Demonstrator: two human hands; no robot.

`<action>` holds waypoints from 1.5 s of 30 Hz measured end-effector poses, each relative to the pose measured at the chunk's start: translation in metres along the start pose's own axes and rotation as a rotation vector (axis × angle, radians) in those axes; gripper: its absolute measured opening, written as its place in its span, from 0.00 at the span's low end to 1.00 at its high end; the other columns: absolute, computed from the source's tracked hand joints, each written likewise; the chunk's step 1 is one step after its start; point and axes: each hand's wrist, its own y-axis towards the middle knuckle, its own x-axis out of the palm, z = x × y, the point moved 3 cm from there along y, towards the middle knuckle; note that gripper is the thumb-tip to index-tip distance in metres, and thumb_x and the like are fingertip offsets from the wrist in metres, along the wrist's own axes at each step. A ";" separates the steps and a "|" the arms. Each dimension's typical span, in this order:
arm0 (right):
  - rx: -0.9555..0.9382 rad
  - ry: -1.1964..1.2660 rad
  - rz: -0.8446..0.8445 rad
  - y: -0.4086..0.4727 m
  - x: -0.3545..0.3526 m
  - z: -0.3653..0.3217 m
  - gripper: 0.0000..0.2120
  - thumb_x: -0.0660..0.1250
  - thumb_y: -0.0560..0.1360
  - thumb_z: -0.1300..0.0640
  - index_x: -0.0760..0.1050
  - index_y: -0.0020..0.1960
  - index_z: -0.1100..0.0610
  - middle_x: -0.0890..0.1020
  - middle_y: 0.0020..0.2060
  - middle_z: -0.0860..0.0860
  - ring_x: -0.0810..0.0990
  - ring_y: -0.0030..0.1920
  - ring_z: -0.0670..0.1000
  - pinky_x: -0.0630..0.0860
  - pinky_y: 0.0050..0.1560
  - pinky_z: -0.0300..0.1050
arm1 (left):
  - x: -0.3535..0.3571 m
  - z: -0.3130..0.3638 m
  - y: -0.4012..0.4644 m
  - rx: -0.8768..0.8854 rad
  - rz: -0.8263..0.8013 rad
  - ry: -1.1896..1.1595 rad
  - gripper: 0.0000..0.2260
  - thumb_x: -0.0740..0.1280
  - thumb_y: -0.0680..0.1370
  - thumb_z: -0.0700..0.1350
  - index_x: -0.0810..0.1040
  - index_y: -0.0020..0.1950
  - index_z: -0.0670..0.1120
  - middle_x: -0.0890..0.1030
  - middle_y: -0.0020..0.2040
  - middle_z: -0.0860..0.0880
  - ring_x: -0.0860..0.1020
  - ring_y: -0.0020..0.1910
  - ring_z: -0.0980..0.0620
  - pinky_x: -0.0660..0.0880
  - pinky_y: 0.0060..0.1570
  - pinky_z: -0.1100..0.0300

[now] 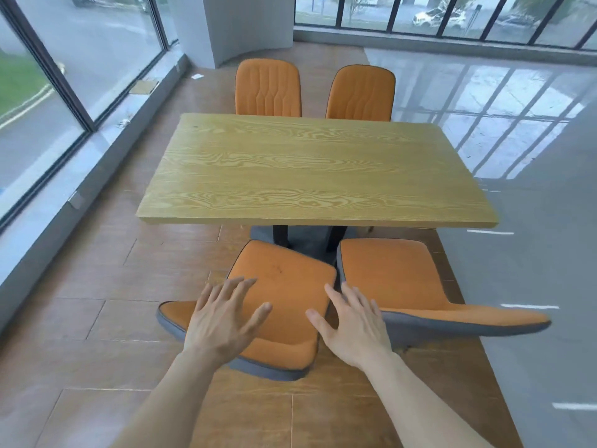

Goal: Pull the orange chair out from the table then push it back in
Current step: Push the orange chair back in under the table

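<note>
An orange chair (284, 279) with a grey back stands just below me on the near left side of the wooden table (310, 169), its seat clear of the table's edge and turned slightly. My left hand (223, 321) hovers with fingers spread over the left part of its backrest top. My right hand (349, 324) is spread over the gap between this chair and the second near orange chair (387, 273). Neither hand holds anything; whether they touch the backrest I cannot tell.
Two more orange chairs (268, 88) (361, 92) stand tucked in at the table's far side. Glass walls run along the left and the back, with a white pillar (239, 24) behind. Brown floor planks lie to the left, glossy grey floor to the right.
</note>
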 end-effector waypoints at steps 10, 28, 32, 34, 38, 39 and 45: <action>0.037 0.065 0.037 -0.046 0.033 -0.075 0.45 0.40 0.74 0.20 0.50 0.84 0.43 0.51 0.85 0.52 0.48 0.84 0.55 0.48 0.82 0.61 | -0.046 -0.065 -0.051 0.014 0.039 0.020 0.34 0.44 0.77 0.75 0.64 0.78 0.59 0.70 0.74 0.58 0.66 0.75 0.54 0.52 0.79 0.49; 0.281 0.101 0.087 0.002 0.119 -0.125 0.46 0.35 0.72 0.20 0.74 0.73 0.42 0.77 0.72 0.46 0.73 0.72 0.52 0.69 0.70 0.53 | 0.021 -0.152 0.034 0.087 -0.196 0.052 0.36 0.41 0.75 0.75 0.73 0.71 0.61 0.76 0.70 0.59 0.72 0.71 0.50 0.69 0.65 0.50; 0.263 0.041 0.167 0.006 0.123 -0.124 0.43 0.36 0.73 0.21 0.81 0.62 0.40 0.85 0.57 0.43 0.82 0.57 0.53 0.72 0.48 0.50 | 0.028 -0.157 0.036 0.061 -0.143 0.112 0.38 0.36 0.70 0.79 0.80 0.53 0.62 0.83 0.43 0.55 0.81 0.46 0.47 0.68 0.40 0.53; 0.249 0.020 0.166 0.004 0.123 -0.127 0.43 0.36 0.74 0.21 0.82 0.59 0.41 0.86 0.52 0.45 0.84 0.53 0.53 0.71 0.44 0.49 | 0.028 -0.158 0.032 0.065 -0.130 0.108 0.39 0.34 0.70 0.78 0.80 0.46 0.60 0.81 0.38 0.52 0.79 0.40 0.46 0.69 0.39 0.53; 0.215 0.008 0.164 -0.001 0.124 -0.130 0.44 0.35 0.73 0.22 0.83 0.58 0.42 0.86 0.50 0.45 0.84 0.51 0.53 0.72 0.44 0.48 | 0.028 -0.160 0.017 0.040 -0.097 0.079 0.37 0.36 0.71 0.77 0.78 0.37 0.56 0.77 0.35 0.53 0.73 0.36 0.48 0.67 0.36 0.54; 0.201 0.002 0.166 -0.005 0.127 -0.130 0.43 0.35 0.74 0.22 0.83 0.58 0.42 0.86 0.50 0.45 0.84 0.51 0.52 0.73 0.45 0.48 | 0.029 -0.161 0.011 0.033 -0.082 0.078 0.36 0.38 0.72 0.76 0.77 0.36 0.56 0.75 0.34 0.53 0.71 0.36 0.49 0.65 0.35 0.54; 0.091 -0.020 0.138 -0.022 0.134 -0.124 0.40 0.39 0.76 0.24 0.83 0.61 0.42 0.85 0.54 0.43 0.83 0.53 0.49 0.76 0.49 0.48 | 0.037 -0.160 -0.040 -0.047 -0.010 0.027 0.36 0.33 0.71 0.77 0.73 0.34 0.57 0.76 0.31 0.55 0.71 0.34 0.50 0.66 0.34 0.55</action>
